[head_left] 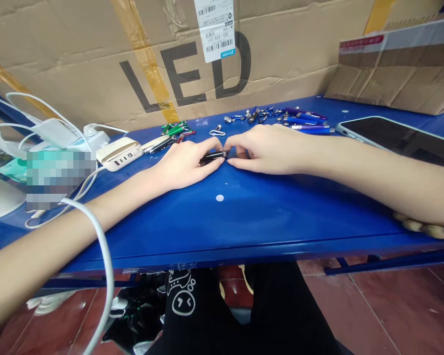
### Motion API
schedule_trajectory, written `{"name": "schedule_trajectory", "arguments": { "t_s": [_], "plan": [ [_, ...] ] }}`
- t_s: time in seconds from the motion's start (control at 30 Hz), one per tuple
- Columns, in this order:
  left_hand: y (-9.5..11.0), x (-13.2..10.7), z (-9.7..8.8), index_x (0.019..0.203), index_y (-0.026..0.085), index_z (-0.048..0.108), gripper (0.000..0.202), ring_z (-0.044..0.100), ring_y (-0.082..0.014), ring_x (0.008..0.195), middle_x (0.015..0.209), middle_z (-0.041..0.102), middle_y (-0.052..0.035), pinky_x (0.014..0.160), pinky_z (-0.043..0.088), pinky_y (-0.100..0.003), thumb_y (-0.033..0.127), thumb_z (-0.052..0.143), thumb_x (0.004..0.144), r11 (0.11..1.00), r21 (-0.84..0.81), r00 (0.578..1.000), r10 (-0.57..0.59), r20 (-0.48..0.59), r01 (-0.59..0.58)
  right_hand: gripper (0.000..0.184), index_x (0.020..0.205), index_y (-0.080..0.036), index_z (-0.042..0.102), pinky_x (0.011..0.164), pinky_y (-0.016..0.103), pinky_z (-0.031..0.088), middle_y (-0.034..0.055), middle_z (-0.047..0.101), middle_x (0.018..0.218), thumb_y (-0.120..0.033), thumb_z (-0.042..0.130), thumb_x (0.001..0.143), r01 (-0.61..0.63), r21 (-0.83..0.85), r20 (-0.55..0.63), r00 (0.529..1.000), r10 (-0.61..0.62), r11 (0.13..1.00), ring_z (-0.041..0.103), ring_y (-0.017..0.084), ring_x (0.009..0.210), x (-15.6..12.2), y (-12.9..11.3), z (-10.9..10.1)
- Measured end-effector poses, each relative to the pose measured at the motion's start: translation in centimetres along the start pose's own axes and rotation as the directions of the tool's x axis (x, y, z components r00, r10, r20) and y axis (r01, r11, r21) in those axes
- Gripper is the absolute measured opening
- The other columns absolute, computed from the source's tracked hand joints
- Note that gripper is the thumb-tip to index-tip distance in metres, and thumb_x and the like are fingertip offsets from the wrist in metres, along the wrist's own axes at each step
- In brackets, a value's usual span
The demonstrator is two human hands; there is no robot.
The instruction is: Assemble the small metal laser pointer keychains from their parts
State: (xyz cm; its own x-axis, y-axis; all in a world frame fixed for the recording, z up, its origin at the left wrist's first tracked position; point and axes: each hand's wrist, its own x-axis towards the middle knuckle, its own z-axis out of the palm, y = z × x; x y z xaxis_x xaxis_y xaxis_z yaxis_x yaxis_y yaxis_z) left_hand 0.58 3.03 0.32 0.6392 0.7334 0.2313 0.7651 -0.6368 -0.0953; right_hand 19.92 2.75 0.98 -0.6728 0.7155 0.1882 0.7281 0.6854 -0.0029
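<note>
A small black cylinder with a metal end (212,157), perhaps a pen barrel, lies across the gap between my hands. My left hand (187,164) grips its black body with the fingertips. My right hand (266,150) pinches the metal end from the other side, and its fingers hide part of that end. Just beyond my hands are a white carabiner clip (217,132) and loose metal parts (249,116). Green pens (173,129) lie to the far left, and purple and blue pens (303,119) to the far right.
All this rests on a blue table (222,217). A gold-and-white power bank (118,154) with white cables (48,111) sits at the left, and a dark phone (399,140) at the right. A cardboard box (133,59) stands behind the table. A blurred patch (59,180) covers part of the left side.
</note>
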Motion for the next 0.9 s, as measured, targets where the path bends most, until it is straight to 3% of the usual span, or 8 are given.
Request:
{"name": "schedule_trajectory", "arguments": {
  "t_s": [0.4, 0.7, 0.9],
  "plan": [
    [-0.11, 0.06, 0.27, 0.105, 0.020, 0.055, 0.035, 0.058, -0.0173, 0.066, 0.070, 0.061, -0.0005, 0.066, 0.042, -0.029, 0.043, 0.039, 0.083, 0.999, -0.036, 0.999, 0.006, -0.038, -0.007, 0.030, 0.100, -0.017, 0.061, 0.067, 0.026, 0.036, 0.0023, 0.064, 0.088, -0.036, 0.045, 0.083, -0.027, -0.014, 0.012, 1.000, 0.028, 1.000, 0.058, 0.016, 0.084, -0.15, -0.28, -0.03],
    [0.08, 0.14, 0.21, 0.103, 0.023, 0.053, 0.031, 0.059, -0.0173, 0.074, 0.075, 0.061, 0.0006, 0.070, 0.043, -0.028, 0.044, 0.042, 0.084, 0.999, -0.035, 1.000, -0.005, -0.027, 0.004, 0.029, 0.083, -0.018, 0.063, 0.072, 0.028, 0.040, 0.0018, 0.062, 0.084, -0.044, 0.054, 0.077, -0.028, 0.055, -0.033, 0.999, 0.030, 0.998, 0.057, 0.023, 0.095, -0.26, -0.04, -0.02],
    [-0.11, 0.16, 0.42, 0.101, 0.021, 0.055, 0.031, 0.059, -0.0174, 0.073, 0.079, 0.062, -0.0015, 0.068, 0.043, -0.029, 0.043, 0.041, 0.083, 0.999, -0.037, 0.999, 0.012, -0.053, -0.014, 0.029, 0.092, -0.018, 0.064, 0.073, 0.030, 0.038, 0.0027, 0.063, 0.086, -0.040, 0.049, 0.080, -0.050, -0.017, -0.071, 0.996, 0.049, 0.999, 0.057, 0.021, 0.092, -0.28, -0.42, 0.08]
  ]
}}
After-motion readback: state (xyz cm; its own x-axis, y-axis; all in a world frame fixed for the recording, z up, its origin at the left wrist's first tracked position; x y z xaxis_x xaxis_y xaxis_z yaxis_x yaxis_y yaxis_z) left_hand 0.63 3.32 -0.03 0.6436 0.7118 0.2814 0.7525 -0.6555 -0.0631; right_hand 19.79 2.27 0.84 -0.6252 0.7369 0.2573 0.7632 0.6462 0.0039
